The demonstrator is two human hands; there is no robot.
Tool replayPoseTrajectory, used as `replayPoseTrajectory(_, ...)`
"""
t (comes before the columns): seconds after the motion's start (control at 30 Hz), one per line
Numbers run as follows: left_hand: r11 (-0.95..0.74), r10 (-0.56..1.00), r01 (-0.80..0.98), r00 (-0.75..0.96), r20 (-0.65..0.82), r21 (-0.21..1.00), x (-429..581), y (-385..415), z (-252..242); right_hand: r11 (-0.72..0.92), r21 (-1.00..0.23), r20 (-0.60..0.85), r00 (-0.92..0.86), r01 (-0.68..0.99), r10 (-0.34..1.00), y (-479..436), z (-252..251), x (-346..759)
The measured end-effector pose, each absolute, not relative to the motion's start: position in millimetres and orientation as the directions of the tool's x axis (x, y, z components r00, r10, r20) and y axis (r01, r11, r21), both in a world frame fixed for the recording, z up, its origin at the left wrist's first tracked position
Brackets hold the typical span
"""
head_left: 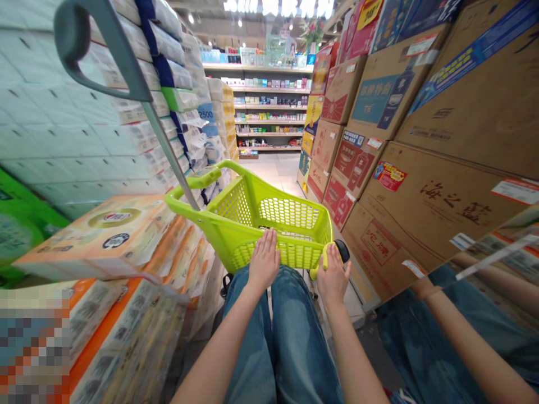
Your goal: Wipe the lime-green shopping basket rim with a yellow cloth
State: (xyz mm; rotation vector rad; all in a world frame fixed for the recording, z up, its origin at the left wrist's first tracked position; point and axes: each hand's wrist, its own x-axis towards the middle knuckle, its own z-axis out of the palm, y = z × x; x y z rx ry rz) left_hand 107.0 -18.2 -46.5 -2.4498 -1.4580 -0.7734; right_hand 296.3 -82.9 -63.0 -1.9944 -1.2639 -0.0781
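Observation:
A lime-green shopping basket with perforated walls stands against my knees. Its grey pull handle is drawn out and leans up to the left. My left hand lies flat on the near side of the basket, fingers stretched out and their tips at the rim. At the basket's right corner my right hand is closed over a yellow-green part, with the outer finger apart from the others. Just beyond it shows a black wheel. Nothing can be seen lying inside the basket.
Stacked tissue packs line the left, with a taller wall of white packs behind. Cardboard cartons are piled high on the right, above a mirror-like panel. Shelves of goods stand at the aisle's far end.

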Motion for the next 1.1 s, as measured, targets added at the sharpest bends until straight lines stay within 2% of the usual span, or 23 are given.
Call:
replayPoseTrajectory(0.17,-0.502,0.760,0.860,0.390,0.520,0.089,108,-18,-46,-0.130,-0.508,0.418,0.376,0.852,0.827,-64,-39,263)
replayPoseTrajectory(0.33,-0.525,0.752,0.845,0.405,0.519,0.100,105,-19,-45,0.074,-0.529,0.352,0.139,0.846,0.925,-36,-12,219)
replayPoseTrajectory(0.5,-0.521,0.757,0.848,0.408,0.511,0.095,104,-19,-43,0.204,-0.488,0.404,0.013,0.849,0.915,-37,-13,223)
replayPoseTrajectory(0.6,-0.507,0.759,0.858,0.398,0.515,0.084,106,-19,-43,0.208,-0.460,0.458,0.030,0.863,0.888,-50,-25,259)
replayPoseTrajectory(0.8,-0.499,0.764,0.863,0.394,0.511,0.080,107,-20,-45,0.071,-0.502,0.452,0.192,0.862,0.871,-72,-48,336)
replayPoseTrajectory(1.1,-0.506,0.763,0.858,0.398,0.510,0.088,107,-9,-48,0.137,-0.560,0.508,0.207,0.817,0.836,-59,-66,350)
